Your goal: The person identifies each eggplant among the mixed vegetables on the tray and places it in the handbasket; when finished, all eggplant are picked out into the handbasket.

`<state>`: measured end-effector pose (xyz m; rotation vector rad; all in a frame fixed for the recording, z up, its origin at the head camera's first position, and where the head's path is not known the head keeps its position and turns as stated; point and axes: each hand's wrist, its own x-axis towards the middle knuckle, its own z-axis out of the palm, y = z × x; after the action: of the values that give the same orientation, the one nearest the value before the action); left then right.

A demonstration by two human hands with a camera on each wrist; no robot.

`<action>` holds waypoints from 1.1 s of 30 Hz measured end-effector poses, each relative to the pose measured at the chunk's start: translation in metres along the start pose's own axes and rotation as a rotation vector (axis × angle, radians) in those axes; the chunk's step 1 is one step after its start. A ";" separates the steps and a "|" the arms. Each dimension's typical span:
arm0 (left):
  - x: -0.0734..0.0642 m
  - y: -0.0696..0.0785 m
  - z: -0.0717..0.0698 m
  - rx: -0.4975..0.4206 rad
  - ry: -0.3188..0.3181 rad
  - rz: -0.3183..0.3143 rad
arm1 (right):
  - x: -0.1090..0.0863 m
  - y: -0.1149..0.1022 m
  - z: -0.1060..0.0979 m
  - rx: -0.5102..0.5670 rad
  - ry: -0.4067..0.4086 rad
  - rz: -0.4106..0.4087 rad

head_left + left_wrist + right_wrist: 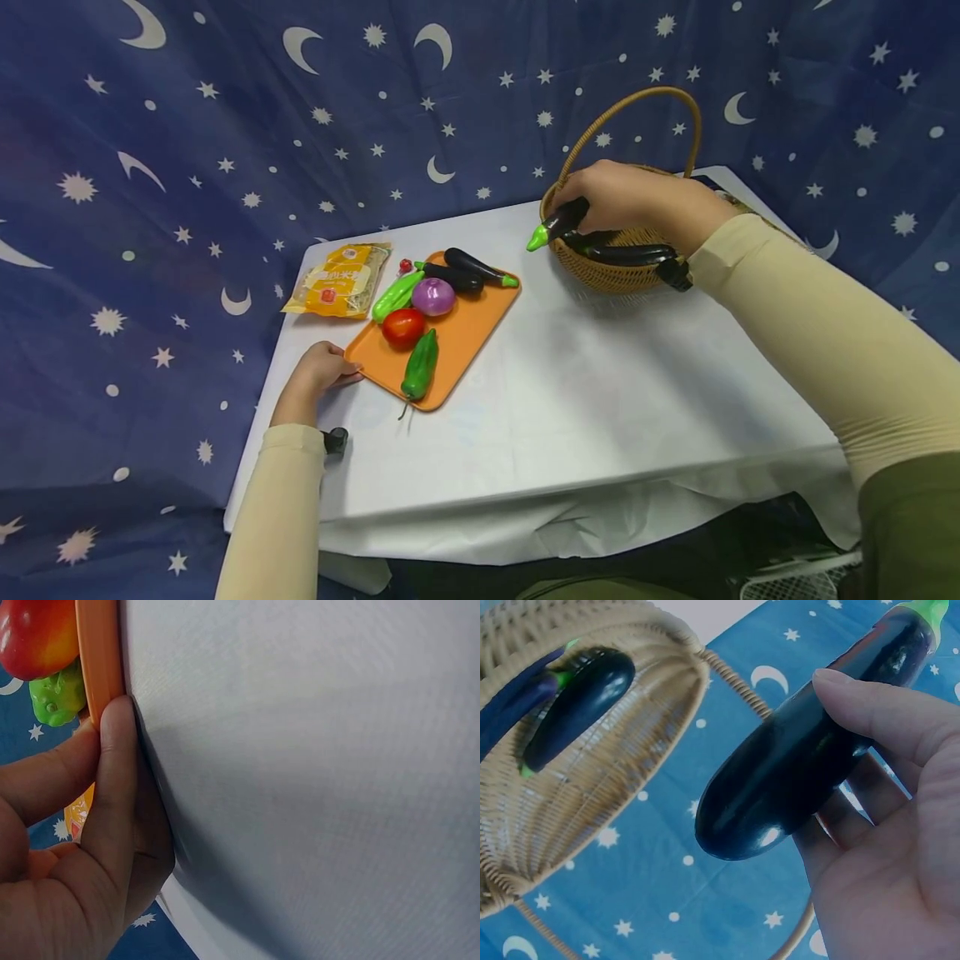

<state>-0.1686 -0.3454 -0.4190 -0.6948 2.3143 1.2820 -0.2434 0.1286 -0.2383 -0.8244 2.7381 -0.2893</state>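
Observation:
An eggplant (802, 750) with a bright green cap is held between the thumb and fingers of my right hand (618, 196), over the wicker basket (607, 277). More eggplants (581, 709) lie inside that basket. My left hand (90, 832) pinches the near left corner of the orange tray (468, 346), thumb on top and a finger along the outer edge. On the tray sit a tomato (403, 328), a purple onion (433, 297), a green pepper (420, 367), a light green vegetable (397, 296) and two eggplants (480, 267).
A yellow packet of noodles (341, 279) lies behind the tray's left side. The basket's tall handle (637, 96) arches above my right hand. White cloth covers the table (570, 417), and a blue curtain (480, 108) with moons and stars hangs behind.

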 end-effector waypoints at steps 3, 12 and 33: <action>0.002 0.000 0.000 -0.003 -0.003 0.002 | -0.003 0.008 -0.001 0.001 0.000 0.020; 0.007 -0.001 -0.002 -0.017 -0.002 0.007 | -0.008 0.035 -0.001 -0.007 0.022 0.053; 0.007 -0.003 -0.002 -0.036 -0.006 0.001 | -0.001 0.098 0.018 0.016 -0.045 0.178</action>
<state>-0.1728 -0.3495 -0.4239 -0.7002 2.2928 1.3272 -0.2872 0.2074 -0.2811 -0.5705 2.7393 -0.2531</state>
